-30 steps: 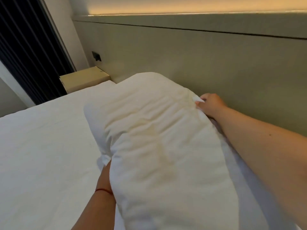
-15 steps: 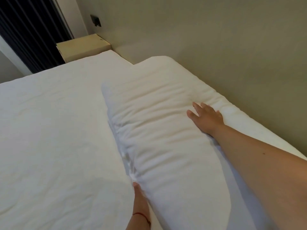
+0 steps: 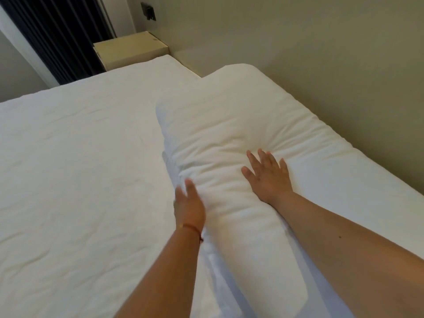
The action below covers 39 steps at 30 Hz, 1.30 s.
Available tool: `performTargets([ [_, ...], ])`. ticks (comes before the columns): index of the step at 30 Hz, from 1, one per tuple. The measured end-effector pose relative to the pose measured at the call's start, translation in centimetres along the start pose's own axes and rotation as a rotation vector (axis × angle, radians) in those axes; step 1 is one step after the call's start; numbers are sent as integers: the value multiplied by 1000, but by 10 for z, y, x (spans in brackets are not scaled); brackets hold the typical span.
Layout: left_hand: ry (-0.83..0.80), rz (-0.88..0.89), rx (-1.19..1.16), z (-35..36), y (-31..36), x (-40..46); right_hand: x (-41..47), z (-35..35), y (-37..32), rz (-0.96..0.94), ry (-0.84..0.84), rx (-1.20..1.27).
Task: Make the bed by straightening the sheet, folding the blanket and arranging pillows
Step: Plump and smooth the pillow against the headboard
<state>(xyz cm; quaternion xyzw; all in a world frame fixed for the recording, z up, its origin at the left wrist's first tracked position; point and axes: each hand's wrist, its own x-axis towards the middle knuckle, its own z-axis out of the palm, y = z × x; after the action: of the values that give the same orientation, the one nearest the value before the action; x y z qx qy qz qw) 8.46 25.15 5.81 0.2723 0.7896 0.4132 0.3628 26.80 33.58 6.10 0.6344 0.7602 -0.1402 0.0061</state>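
Observation:
A white pillow (image 3: 229,125) lies flat on the bed, its long side running along the beige headboard wall (image 3: 321,53). My right hand (image 3: 267,174) presses flat on the pillow's middle with spread fingers, denting it. At the pillow's left edge, my left hand (image 3: 189,203) touches the pillow with straight, slightly blurred fingers; a red thread circles its wrist. The white sheet (image 3: 80,168) covers the mattress to the left, lightly wrinkled. No blanket is in view.
A pale wooden bedside table (image 3: 130,48) stands at the bed's far corner. Dark curtains (image 3: 57,35) hang behind it on the left. A black wall switch (image 3: 149,11) sits above the table.
The pillow came down from upright to flat on the bed. My right hand slid from its far edge to its middle. My left hand let go of the lower edge and came up beside it.

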Motion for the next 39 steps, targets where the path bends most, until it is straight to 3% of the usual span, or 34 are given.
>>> performTargets([
  [3,33,485,369,16,76,23,2,-11,-10,-125,-103,76],
  [5,-19,657,644,36,110,40,-3,-34,-8,-220,-234,294],
  [7,-95,722,880,56,124,66,-9,-53,4,-383,-212,243],
  [9,-128,703,1033,71,134,99,-14,-51,15,-479,-112,9],
  [11,-128,639,1096,82,137,132,-13,-25,15,-468,-11,-53],
  [18,-67,563,1185,111,101,231,29,50,-11,-454,112,43],
  [24,-74,572,1208,132,72,260,53,91,-9,-470,138,48],
  [29,-253,493,1153,110,91,232,48,87,-4,-454,80,2],
  [34,-247,671,1068,71,61,144,-21,58,-13,-322,75,-1],
  [39,-309,512,947,11,17,95,-110,59,-40,-260,12,25],
])
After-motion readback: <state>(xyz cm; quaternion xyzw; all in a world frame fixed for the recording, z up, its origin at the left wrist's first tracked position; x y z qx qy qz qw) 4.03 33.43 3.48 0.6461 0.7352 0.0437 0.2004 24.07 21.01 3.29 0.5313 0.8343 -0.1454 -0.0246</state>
